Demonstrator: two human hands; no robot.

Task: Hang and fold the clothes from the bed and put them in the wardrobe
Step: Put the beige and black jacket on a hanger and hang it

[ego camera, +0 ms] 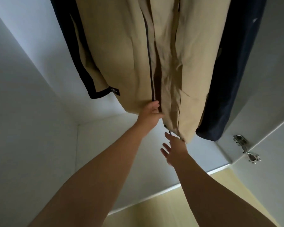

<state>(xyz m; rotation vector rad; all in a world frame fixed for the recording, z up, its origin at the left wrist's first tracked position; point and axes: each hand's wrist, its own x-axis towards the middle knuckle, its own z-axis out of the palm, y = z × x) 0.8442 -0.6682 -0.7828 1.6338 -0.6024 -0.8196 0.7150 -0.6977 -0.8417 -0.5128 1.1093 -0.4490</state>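
Note:
A beige jacket with a dark zip hangs inside the white wardrobe, filling the top middle of the head view. My left hand grips its bottom hem at the foot of the zip. My right hand is just below the jacket's right front corner, fingers spread and straight, holding nothing. A small dark zip pull dangles by its fingertips. A dark navy garment hangs to the right of the jacket.
Another dark garment hangs behind the beige jacket on the left. The white wardrobe floor lies below. A metal door hinge sits on the right side panel. Light wooden flooring shows at the bottom.

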